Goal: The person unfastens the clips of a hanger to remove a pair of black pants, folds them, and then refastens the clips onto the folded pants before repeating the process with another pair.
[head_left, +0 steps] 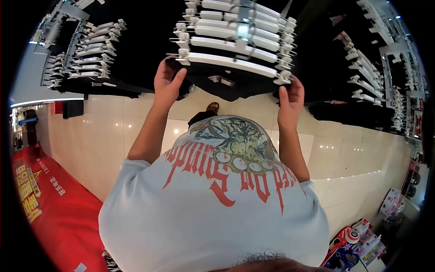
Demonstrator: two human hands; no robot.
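Note:
Black pants hang by the waistband from a white clip hanger at the front of the middle rack, a pale label showing inside the waist. My left hand pinches the left end of the waistband, just below the clip. At the opposite end, my right hand has its thumb and fingers closed on the dark cloth beside the right clip. The fingertips of both hands are partly hidden by the fabric. Several more white hangers line up behind, on a metal rail.
More racks of black clothes on white hangers stand left and right. Shiny tile floor lies below. A red printed cloth spreads at lower left; boxed goods sit at lower right.

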